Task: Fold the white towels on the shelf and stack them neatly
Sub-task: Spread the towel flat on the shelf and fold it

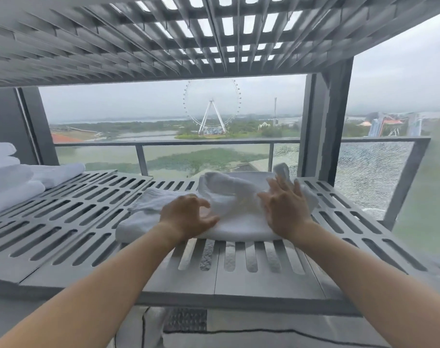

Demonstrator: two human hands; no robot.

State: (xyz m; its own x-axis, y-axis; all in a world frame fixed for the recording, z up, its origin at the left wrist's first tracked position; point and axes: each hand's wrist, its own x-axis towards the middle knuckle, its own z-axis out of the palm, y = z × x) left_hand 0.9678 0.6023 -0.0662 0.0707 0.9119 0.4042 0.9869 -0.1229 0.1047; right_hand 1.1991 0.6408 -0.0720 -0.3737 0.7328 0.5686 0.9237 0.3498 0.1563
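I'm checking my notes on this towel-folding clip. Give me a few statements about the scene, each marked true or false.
1. The left hand and the right hand both touch the towel. True.
2. That towel is blue. False: it is white.
3. A pile of folded towels lies at the left end of the shelf. True.
4. The right hand is a clenched fist. False: its fingers are spread out on the towel.
5. The shelf has a solid top. False: it is full of long slots.
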